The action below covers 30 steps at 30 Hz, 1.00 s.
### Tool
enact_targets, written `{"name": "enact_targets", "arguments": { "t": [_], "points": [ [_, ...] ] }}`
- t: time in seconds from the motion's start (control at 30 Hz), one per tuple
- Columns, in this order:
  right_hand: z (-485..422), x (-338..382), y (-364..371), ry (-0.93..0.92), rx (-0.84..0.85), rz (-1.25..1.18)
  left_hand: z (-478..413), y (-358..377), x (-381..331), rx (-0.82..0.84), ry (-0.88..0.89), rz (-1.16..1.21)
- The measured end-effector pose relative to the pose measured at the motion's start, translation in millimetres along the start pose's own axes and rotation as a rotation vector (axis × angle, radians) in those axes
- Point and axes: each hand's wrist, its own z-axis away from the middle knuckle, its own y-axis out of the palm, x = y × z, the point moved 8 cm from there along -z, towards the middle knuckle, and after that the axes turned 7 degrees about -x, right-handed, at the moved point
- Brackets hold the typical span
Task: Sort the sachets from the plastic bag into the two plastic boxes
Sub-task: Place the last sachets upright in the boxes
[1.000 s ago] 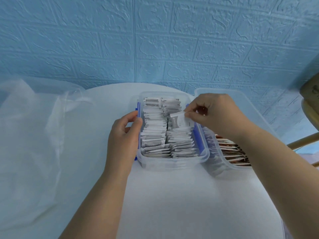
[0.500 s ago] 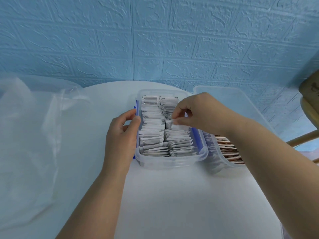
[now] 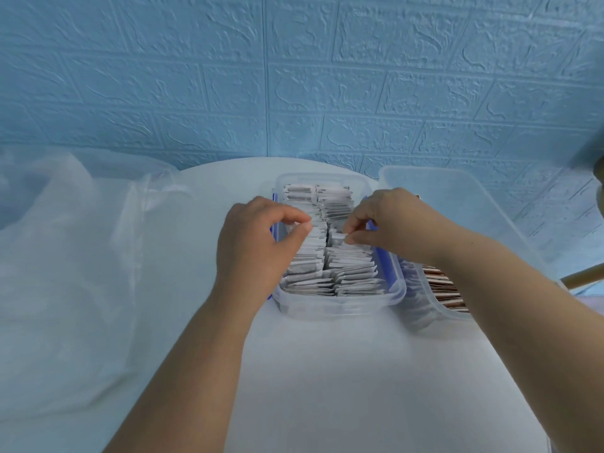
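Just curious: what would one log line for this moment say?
left hand: pinches left-row sachets | right hand: pinches right-row sachet | both at white-sachet box | plastic bag: lying left

I worked in what looked like a room in a home, not a shop or lab. A round white table (image 3: 327, 371) stood against a wall (image 3: 294, 76) clad in blue embossed brick-pattern panels. Just past the table's right edge showed a wooden rail (image 3: 583, 278) of some furniture.

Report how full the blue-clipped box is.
Nearly full: two packed rows of white sachets span the clear box end to end.
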Motion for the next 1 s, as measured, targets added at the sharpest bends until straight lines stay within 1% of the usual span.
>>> {"name": "enact_targets", "arguments": {
  "t": [0.13,0.23,0.3,0.37,0.53,0.67,0.77,0.9,1.0],
  "points": [
    [5,-3,-6,-0.037,-0.037,0.038,-13,37,-34,0.289,0.145,-0.163],
    [6,-8,-9,-0.022,-0.042,0.062,-18,57,-37,0.467,0.145,-0.26],
    [7,-11,-8,-0.027,-0.027,0.068,-19,62,-30,0.528,0.116,-0.296],
    [7,-12,-7,-0.03,-0.02,0.054,-19,63,-26,0.54,0.091,-0.272],
    [2,-14,-3,-0.003,-0.003,0.01,-19,65,-29,0.533,0.144,-0.318],
    [3,-17,-2,0.037,0.009,-0.097,-19,61,-21,0.493,0.063,-0.236],
    [5,-20,-3,0.037,0.008,-0.147,-18,62,-22,0.502,0.08,-0.253],
    [5,-18,0,0.031,0.026,-0.147,-18,66,-22,0.54,0.127,-0.3],
    [4,-17,1,0.031,0.018,-0.118,-17,68,-21,0.561,0.114,-0.309]
  ]
}}
